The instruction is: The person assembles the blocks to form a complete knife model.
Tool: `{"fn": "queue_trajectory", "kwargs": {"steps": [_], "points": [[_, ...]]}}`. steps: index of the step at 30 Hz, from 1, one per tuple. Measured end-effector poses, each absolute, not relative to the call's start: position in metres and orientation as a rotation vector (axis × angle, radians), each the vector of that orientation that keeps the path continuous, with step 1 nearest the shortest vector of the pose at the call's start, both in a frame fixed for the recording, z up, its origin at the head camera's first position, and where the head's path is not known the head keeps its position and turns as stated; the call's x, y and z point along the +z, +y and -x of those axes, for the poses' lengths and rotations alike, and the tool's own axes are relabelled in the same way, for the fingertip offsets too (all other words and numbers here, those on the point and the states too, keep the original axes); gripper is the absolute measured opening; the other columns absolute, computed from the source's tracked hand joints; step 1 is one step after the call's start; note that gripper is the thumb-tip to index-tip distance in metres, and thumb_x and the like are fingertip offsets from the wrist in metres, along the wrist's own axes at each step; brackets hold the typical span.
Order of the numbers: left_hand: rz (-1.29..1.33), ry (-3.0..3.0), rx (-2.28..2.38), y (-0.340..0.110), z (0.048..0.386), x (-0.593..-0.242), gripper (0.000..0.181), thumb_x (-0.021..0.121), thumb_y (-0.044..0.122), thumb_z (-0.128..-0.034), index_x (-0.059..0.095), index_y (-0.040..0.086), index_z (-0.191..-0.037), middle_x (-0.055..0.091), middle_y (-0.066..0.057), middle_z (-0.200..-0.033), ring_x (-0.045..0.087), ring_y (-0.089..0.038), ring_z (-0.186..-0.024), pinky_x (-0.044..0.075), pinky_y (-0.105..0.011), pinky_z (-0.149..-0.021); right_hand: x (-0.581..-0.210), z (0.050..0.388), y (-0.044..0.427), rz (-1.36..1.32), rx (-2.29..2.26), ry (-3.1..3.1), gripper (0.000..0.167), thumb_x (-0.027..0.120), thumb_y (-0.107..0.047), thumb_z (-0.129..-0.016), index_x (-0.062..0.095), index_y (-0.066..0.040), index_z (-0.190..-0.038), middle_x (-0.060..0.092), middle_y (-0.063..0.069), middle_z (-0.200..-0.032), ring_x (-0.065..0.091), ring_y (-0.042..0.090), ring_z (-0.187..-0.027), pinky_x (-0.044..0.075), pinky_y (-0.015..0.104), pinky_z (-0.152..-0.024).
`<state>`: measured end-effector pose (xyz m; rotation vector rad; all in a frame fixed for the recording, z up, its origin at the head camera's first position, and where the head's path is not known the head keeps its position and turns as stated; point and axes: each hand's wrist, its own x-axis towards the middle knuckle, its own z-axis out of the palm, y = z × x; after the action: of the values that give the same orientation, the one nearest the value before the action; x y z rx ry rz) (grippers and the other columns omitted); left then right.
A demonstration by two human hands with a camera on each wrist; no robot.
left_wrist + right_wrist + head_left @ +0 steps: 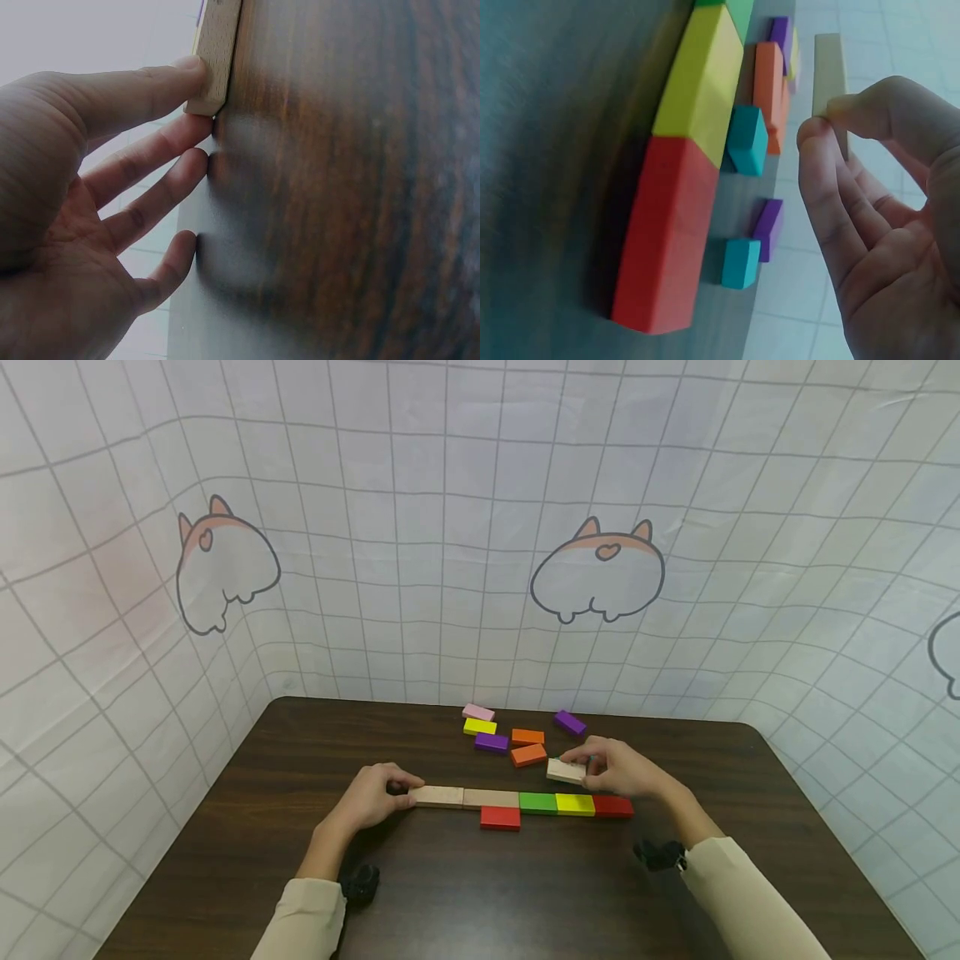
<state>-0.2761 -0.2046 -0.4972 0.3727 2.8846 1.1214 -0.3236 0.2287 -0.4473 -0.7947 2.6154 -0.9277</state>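
Observation:
A row on the table runs from a wooden block (439, 796) (216, 60) through a second wooden block (491, 798), a green one (537, 803) and a yellow one (575, 805) (699, 79) to a red one (613, 807) (664, 236). My left hand (372, 795) (67, 195) pinches the row's left end, thumb on the block's side, other fingers spread against the table. Behind the row's right part, my right hand (624, 768) (900, 202) holds a pale block (564, 771) (829, 71) off the table between thumb and fingertips.
Another red block (500, 818) touches the row's front side. Behind lie orange blocks (528, 755), purple blocks (491, 743), a yellow block (480, 727) and a pink block (478, 712). Two teal blocks (748, 140) show in the right wrist view. A gridded curtain (480, 527) surrounds the table.

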Motion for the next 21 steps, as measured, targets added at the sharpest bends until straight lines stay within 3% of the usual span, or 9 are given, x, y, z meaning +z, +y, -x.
{"fn": "queue_trajectory", "kwargs": {"steps": [21], "points": [[-0.362, 2.874, 1.123, -0.204, 0.275, -0.496, 0.023, 0.08, 0.014, -0.0889, 0.081, 0.019, -0.111, 0.072, 0.004, -0.103, 0.062, -0.016, -0.095, 0.055, -0.04, -0.086, -0.476, 0.273, 0.211, 0.952, -0.91, 2.582, 0.043, 0.069, 0.001, -0.088, 0.073, -0.018, -0.126, 0.058, 0.001, -0.101, 0.061, 0.006, -0.08, 0.055, 0.024, -0.072]]}}
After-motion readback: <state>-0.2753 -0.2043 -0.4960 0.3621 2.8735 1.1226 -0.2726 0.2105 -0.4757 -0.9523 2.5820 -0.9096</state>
